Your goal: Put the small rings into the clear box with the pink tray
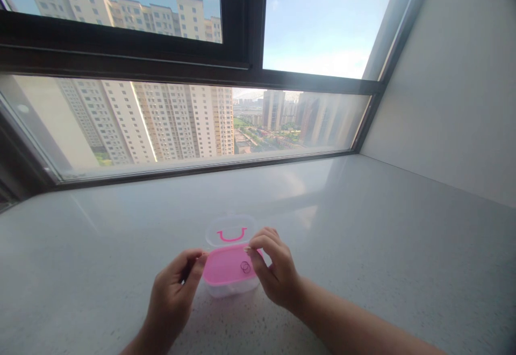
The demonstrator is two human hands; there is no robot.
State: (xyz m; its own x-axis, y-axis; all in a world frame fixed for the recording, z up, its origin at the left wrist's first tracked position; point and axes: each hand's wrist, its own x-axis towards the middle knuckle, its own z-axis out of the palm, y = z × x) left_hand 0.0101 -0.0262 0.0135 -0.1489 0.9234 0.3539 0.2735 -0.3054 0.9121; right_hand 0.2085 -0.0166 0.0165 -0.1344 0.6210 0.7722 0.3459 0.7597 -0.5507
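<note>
A small plastic box (231, 290) with a clear base stands on the sill, a pink tray (221, 265) in its top. Its clear lid (212, 232), with a pink handle (233, 238), lies back behind it. Two thin dark rings, perhaps hair ties (245, 267), rest on the tray's right side. My left hand (175, 288) is closed in a pinch at the tray's left edge. Over the right rear corner, my right hand (278, 266) pinches a small pale thing (247, 249) between thumb and fingers; its kind is too small to make out.
The box stands on a wide speckled pale sill (363, 253). Behind it runs a dark window frame (193, 75) with panes, and tall buildings show outside. A white wall (455, 86) rises at the right.
</note>
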